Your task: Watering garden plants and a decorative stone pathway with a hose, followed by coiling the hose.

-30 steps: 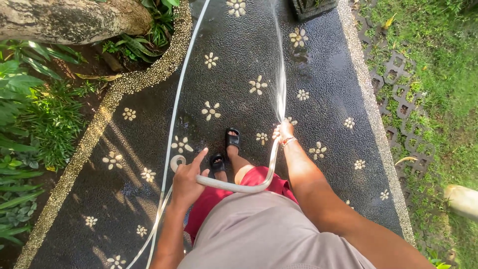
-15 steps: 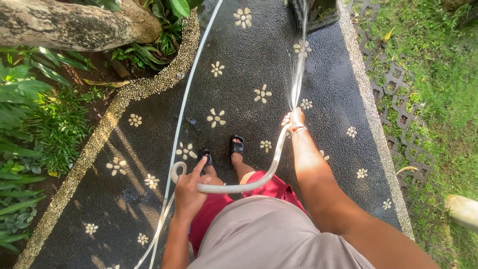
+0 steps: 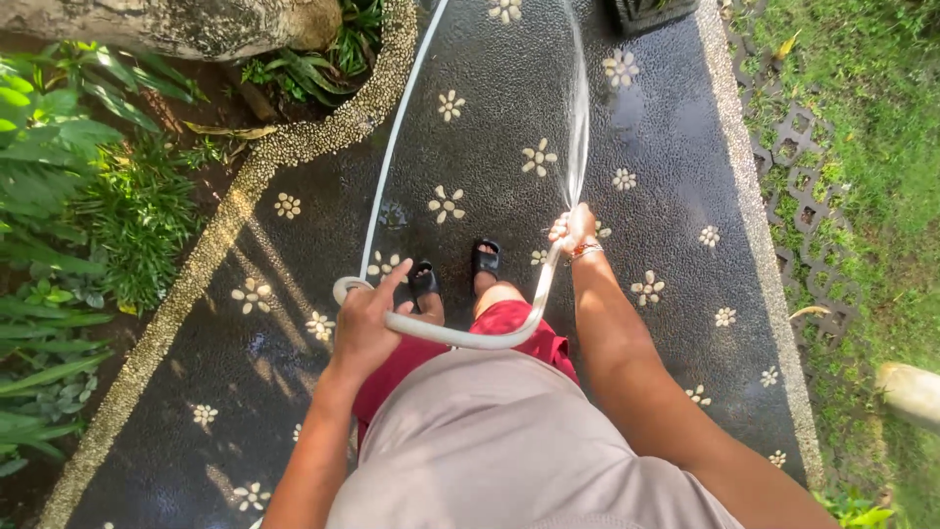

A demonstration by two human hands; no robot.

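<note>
Two hands: both are gripping the pale flexible garden hose (image 3: 470, 340).
Right hand (image 3: 573, 227): closed at the nozzle end, spraying far.
Left hand (image 3: 367, 323): closed around the slack loop.
Dark pebble path (image 3: 676, 127): glistening wet far ahead; near left patches are looking drier.

1. Your one camera sits on your head and looks almost straight down.
2. It faces forward along the dark pebble path with white flower shapes (image 3: 627, 127).
3. Your grey shirt (image 3: 509, 451) fills the bottom, very close.

Dark planter (image 3: 654, 12), top centre-right: cut off by upper edge. Log (image 3: 176, 24), upper left: top cropped. White hose (image 3: 397, 147) runs off the top edge; nozzle end hidden inside right hand (image 3: 574, 227). Pale object (image 3: 911, 392), right edge: cropped, unidentifiable. Water jet's (image 3: 580, 108) landing spot out of frame.
</note>
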